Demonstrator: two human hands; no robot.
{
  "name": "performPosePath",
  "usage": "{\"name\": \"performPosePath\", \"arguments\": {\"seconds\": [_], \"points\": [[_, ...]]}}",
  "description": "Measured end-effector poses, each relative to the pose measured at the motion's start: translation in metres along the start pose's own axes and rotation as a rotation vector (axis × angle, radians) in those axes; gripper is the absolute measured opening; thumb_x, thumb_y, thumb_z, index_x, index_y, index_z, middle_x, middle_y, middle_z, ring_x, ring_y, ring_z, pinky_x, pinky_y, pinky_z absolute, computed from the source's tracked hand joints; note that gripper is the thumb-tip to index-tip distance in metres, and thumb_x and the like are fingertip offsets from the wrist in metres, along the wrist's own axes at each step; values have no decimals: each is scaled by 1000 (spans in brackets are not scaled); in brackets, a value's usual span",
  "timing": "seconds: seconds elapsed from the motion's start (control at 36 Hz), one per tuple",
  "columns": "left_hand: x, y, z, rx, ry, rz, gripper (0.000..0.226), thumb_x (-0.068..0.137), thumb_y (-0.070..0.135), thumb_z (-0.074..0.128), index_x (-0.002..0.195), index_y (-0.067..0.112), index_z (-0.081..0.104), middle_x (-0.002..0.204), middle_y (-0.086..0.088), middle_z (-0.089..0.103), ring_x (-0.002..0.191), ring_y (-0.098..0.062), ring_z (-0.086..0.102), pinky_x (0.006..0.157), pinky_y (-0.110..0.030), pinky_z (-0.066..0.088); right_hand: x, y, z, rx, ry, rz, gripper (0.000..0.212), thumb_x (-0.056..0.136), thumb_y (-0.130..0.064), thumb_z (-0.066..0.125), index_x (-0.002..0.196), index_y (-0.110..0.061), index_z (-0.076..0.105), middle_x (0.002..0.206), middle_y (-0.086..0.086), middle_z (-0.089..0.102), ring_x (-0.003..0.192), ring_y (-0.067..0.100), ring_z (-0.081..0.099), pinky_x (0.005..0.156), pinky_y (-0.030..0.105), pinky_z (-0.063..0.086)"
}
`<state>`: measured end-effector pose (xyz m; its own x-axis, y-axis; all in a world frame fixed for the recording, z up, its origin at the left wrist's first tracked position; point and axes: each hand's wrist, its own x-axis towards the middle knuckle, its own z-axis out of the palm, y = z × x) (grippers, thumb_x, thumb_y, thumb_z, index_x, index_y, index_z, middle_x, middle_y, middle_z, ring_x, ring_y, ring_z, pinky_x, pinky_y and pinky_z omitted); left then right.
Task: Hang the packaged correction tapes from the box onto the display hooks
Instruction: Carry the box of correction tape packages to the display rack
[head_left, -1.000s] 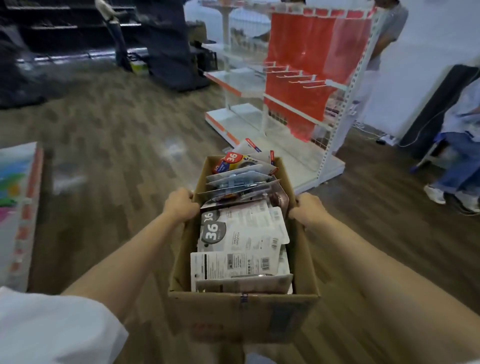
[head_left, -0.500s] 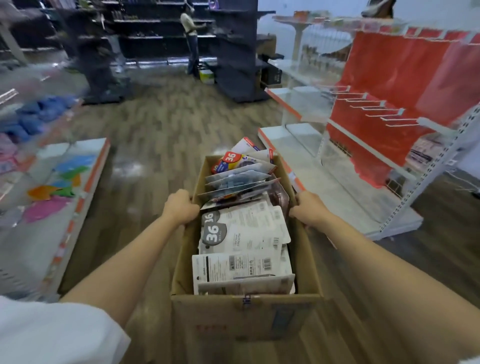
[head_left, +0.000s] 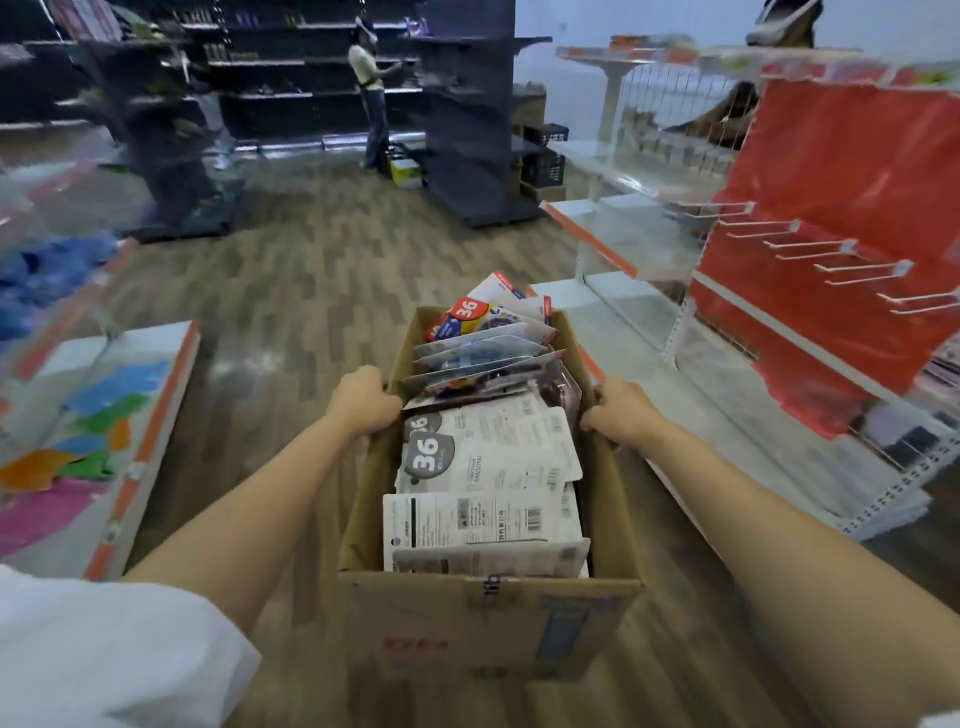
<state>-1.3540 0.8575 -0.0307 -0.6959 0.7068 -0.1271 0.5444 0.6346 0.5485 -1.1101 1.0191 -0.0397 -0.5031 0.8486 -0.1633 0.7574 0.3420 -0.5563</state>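
Observation:
I carry an open cardboard box (head_left: 483, 629) in front of me, above the wooden floor. It is packed with several packaged correction tapes (head_left: 488, 457), white cards marked "36" near me and colourful ones at the far end. My left hand (head_left: 363, 400) grips the box's left rim. My right hand (head_left: 621, 413) grips the right rim. A row of bare metal display hooks (head_left: 831, 257) sticks out from a red back panel (head_left: 872, 171) on a white rack at the right, beyond the box.
The white rack's base shelf (head_left: 737, 395) lies low at the right. A low shelf with coloured paper shapes (head_left: 88, 415) stands at the left. Dark shelving (head_left: 467, 130) and a standing person (head_left: 371, 93) are far ahead across wooden floor.
The view has swung left and moved forward: the red hook rack has shifted to the right edge and grown nearer. Both hands keep their hold on the box.

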Motion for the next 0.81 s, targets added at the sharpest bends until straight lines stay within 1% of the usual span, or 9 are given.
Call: {"name": "performPosePath", "arguments": {"seconds": [0.08, 0.22, 0.36, 0.47, 0.58, 0.61, 0.67, 0.75, 0.81], "points": [[47, 10, -1, -10, 5, 12, 18, 80, 9, 58, 95, 2, 65, 92, -16, 66, 89, -32, 62, 78, -39, 55, 43, -5, 0, 7, 25, 24, 22, 78, -5, 57, 96, 7, 63, 92, 25, 66, 81, 39, 65, 69, 49, 57], [124, 24, 14, -23, 14, 21, 14, 80, 4, 54, 86, -1, 65, 82, -16, 64, 85, -34, 63, 74, -37, 53, 120, -11, -6, -54, 18, 47, 24, 77, -7, 56, 96, 6, 62, 91, 23, 65, 81, 39, 65, 73, 50, 56], [203, 41, 27, -45, 2, -22, 16, 80, 9, 54, 91, 1, 63, 89, -16, 64, 83, -31, 61, 71, -34, 51, 204, -17, -16, -76, 8, 46, 20, 81, -7, 58, 95, 7, 62, 84, 20, 60, 79, 38, 64, 67, 38, 53], [264, 63, 27, -56, 0, -39, 16, 78, 8, 55, 89, 3, 65, 90, -17, 67, 83, -32, 64, 74, -37, 56, 271, -24, -30, -62, -22, 50, 18, 82, -7, 56, 96, 4, 60, 89, 19, 58, 86, 39, 62, 69, 37, 51], [320, 86, 23, -61, 2, -50, 14, 83, 7, 52, 89, 2, 63, 86, -15, 64, 75, -26, 60, 64, -32, 50, 329, -39, -48, -51, -16, 32, 5, 83, -5, 56, 79, -3, 54, 80, 13, 54, 77, 33, 58, 55, 30, 45], [333, 91, 22, -59, 10, -51, 14, 83, 8, 52, 90, 1, 63, 87, -15, 64, 77, -27, 60, 65, -32, 50, 342, -42, -51, -47, -8, 36, 13, 83, -4, 56, 72, -6, 50, 77, 12, 53, 75, 31, 56, 52, 28, 43], [358, 99, 20, -62, 28, -46, 14, 82, 8, 52, 91, 1, 62, 90, -15, 63, 82, -29, 61, 69, -33, 51, 366, -47, -55, -45, 0, 39, 22, 83, -3, 56, 66, -12, 45, 76, 12, 52, 73, 30, 54, 56, 29, 42], [399, 110, 19, -68, 47, -28, 12, 81, 6, 52, 87, 2, 61, 90, -16, 63, 88, -33, 61, 77, -37, 54, 405, -51, -59, -21, 18, 37, 4, 84, -3, 55, 82, -4, 57, 82, 15, 56, 79, 33, 57, 67, 36, 49], [428, 117, 21, -67, 47, -32, 11, 82, 6, 52, 87, 1, 60, 93, -17, 63, 90, -34, 61, 79, -37, 54, 432, -53, -59, -9, 17, 47, 11, 85, -4, 54, 94, 0, 59, 89, 20, 58, 84, 35, 59, 73, 39, 52]]}}
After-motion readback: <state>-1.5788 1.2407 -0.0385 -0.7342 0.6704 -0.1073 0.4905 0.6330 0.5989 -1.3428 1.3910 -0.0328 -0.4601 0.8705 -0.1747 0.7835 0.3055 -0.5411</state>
